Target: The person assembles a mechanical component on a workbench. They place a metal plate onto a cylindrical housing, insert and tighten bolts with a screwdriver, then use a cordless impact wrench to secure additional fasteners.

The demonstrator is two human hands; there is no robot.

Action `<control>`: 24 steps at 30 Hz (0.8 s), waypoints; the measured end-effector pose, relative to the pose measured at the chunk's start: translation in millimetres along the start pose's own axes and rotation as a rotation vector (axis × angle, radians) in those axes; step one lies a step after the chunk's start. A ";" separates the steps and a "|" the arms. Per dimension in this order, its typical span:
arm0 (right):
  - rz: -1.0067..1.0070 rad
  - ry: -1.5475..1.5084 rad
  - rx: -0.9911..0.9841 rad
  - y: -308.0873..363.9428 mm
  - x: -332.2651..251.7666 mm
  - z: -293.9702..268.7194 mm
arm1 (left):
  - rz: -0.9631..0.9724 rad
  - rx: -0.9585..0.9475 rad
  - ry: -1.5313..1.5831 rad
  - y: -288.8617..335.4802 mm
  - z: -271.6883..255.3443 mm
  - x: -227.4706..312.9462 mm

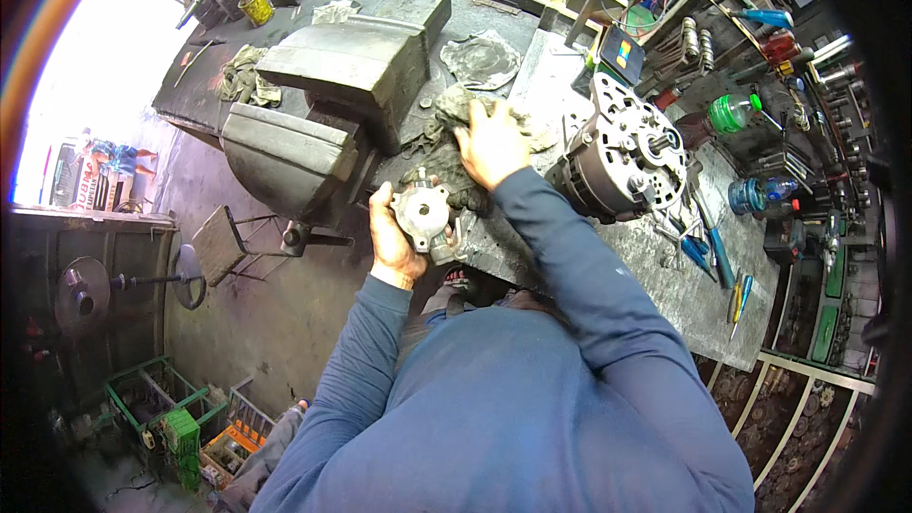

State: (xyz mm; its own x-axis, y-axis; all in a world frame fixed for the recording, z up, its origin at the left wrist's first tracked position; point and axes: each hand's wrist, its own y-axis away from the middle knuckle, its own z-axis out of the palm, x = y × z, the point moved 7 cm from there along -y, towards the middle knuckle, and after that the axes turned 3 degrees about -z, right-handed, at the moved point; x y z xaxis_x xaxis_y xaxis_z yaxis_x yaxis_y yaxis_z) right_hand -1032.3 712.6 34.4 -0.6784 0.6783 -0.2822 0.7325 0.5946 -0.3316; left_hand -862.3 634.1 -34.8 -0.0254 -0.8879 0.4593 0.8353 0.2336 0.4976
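Observation:
My left hand [390,242] is closed around a small cast-metal pump housing [422,212] with a round face, a dark centre hole and bolt lugs. It is held up at the bench's near edge, to the right of the big vise [332,85]. Further forward, my right hand [494,144] reaches onto a dirty grey rag [458,106] and its fingers are bent onto the cloth. More dark, crumpled cloth lies between the two hands. To the right of my right forearm stands an alternator [627,152] with a slotted silver end and a shaft.
Blue-handled pliers [698,249] and screwdrivers [739,302] lie at the bench's right. Beyond them are bottles [733,114] and racks of tools. Another rag [249,76] and a yellow can [256,8] sit on the far left of the bench. A stool [220,245] stands below the vise.

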 end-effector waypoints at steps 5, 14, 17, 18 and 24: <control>0.118 -0.865 -0.238 84.7 -1.2 -18.2 | 0.013 -0.130 -0.014 22.7 26.7 4.5; 0.581 -2.124 -0.626 122.5 -37.7 -102.2 | 0.371 -0.262 -0.149 68.4 128.3 27.7; 0.400 -2.376 -0.621 138.5 -28.1 -151.7 | 0.552 -0.381 -0.555 83.8 173.6 38.3; 0.443 -2.378 -0.603 147.5 -17.4 -157.9 | 0.610 -0.434 -0.694 93.7 188.4 35.7; 0.312 -2.518 -0.293 195.3 35.3 -193.1 | 0.585 -0.647 -1.023 112.9 269.8 -40.2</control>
State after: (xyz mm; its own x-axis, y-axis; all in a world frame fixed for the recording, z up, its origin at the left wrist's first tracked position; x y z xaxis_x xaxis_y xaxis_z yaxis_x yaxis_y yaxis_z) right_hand -902.2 936.1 133.4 0.7202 -0.6094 -0.3317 0.6161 0.7815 -0.0981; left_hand -915.1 803.0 201.4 0.2628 0.0362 0.9642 0.9648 -0.0057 -0.2628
